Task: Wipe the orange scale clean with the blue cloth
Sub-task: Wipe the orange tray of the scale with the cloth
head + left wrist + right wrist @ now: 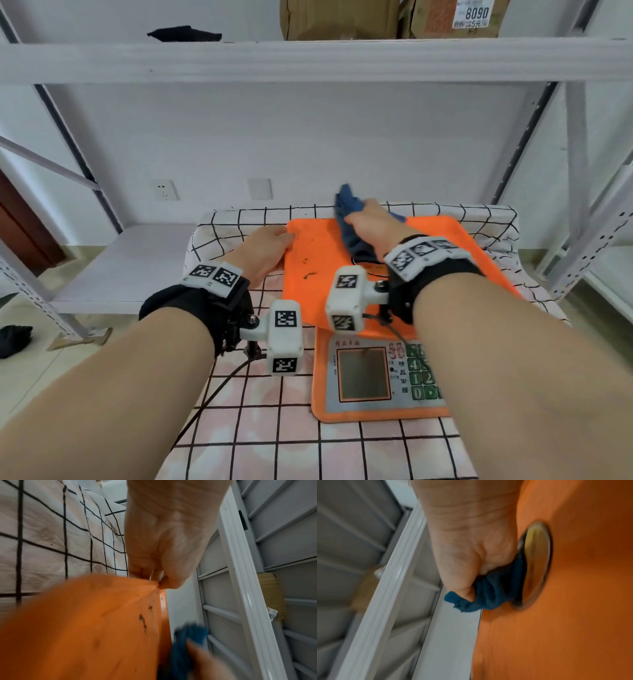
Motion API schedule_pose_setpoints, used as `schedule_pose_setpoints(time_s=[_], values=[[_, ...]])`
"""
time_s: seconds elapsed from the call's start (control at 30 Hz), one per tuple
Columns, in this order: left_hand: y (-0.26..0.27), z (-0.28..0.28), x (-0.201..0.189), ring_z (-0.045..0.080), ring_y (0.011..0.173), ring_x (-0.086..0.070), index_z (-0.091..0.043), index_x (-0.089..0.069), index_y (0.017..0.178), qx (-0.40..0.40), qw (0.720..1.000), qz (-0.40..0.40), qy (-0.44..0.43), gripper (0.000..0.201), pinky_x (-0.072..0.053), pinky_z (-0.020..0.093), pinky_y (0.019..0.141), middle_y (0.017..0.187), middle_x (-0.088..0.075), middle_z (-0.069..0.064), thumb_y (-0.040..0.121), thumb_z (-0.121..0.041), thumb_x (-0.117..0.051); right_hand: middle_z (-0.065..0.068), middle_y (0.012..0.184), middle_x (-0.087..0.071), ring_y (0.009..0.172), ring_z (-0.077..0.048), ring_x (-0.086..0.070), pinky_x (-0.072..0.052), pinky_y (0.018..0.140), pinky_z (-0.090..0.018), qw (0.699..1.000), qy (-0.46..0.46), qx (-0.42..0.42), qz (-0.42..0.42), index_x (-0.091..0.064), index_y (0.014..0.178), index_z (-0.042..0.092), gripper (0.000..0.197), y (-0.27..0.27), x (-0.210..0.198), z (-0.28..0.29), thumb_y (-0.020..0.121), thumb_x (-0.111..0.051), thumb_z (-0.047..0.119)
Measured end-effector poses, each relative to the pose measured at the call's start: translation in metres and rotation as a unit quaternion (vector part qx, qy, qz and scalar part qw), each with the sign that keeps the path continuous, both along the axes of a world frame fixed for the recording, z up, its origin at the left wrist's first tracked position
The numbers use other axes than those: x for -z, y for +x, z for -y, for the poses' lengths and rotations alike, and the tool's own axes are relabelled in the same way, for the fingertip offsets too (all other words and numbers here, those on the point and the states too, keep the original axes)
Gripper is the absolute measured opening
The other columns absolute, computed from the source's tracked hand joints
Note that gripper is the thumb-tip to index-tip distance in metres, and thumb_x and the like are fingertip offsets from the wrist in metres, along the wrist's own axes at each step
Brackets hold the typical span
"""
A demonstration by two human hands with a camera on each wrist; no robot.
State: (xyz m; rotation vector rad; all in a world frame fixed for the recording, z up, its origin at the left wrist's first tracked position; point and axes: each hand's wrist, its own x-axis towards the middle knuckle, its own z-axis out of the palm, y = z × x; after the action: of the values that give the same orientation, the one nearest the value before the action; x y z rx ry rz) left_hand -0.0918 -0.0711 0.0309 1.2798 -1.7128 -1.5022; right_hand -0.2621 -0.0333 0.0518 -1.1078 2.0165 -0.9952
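The left hand (265,251) clamps the left rim of the orange scale (315,274) on the checked cloth (274,428), probably to steady it, while the right hand (371,226) bunches the blue cloth (349,205) against the tray's far edge, dark specks (308,274) remaining.

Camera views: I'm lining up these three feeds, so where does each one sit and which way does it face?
Head: worn high, looks forward and down at the orange scale; both forearms show.
Left wrist: looks along the left hand gripping the scale's edge.
Right wrist: looks along the right hand gripping the blue cloth.
Shared: every view shows scale and cloth.
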Motion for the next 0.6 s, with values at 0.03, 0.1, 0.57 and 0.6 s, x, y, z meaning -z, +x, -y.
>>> schedule_pose_setpoints(time_s=[0.03,0.1,0.57,0.6], values=[[0.001,0.000,0.001,0.024,0.077,-0.057,-0.005,-0.058,0.106,0.001,1.000,-0.004,-0.002,0.023,-0.051,0.028,0.064,0.091,-0.059,0.015,0.094,-0.002,-0.039,0.004,0.071,-0.038,0.059,-0.009,-0.039,-0.036,0.049,-0.018,0.999,-0.008,-0.031,0.011,-0.037,0.079,0.023,0.019,0.017,0.000,0.006,0.095,-0.045,0.017],[0.003,0.000,0.003,0.023,0.074,-0.053,-0.002,-0.058,0.099,0.001,1.000,-0.007,-0.007,0.024,-0.050,0.027,0.064,0.087,-0.057,0.016,0.089,0.005,-0.038,-0.002,0.071,-0.045,0.058,-0.016,-0.048,-0.042,0.044,-0.022,0.996,-0.003,-0.090,0.019,-0.045,0.097,0.013,0.005,0.048,-0.002,0.012,0.096,-0.042,0.017],[0.004,-0.002,-0.005,0.020,0.072,-0.056,-0.005,-0.060,0.106,0.010,1.000,-0.008,0.011,0.022,-0.049,0.028,0.067,0.087,-0.063,0.008,0.093,0.000,-0.042,-0.020,0.130,-0.038,0.121,-0.035,-0.040,-0.040,0.091,-0.035,0.953,0.142,0.109,-0.245,-0.034,0.134,-0.002,0.038,-0.078,0.002,-0.028,0.097,-0.035,0.009],[0.004,-0.002,-0.005,0.020,0.072,-0.057,-0.003,-0.060,0.109,0.008,1.000,-0.009,0.015,0.023,-0.050,0.027,0.066,0.088,-0.063,0.009,0.093,0.000,-0.043,-0.020,0.135,-0.034,0.124,-0.036,-0.037,-0.038,0.093,-0.038,0.942,0.161,0.112,-0.272,-0.033,0.135,-0.002,0.040,-0.074,0.002,-0.024,0.096,-0.038,0.009]])
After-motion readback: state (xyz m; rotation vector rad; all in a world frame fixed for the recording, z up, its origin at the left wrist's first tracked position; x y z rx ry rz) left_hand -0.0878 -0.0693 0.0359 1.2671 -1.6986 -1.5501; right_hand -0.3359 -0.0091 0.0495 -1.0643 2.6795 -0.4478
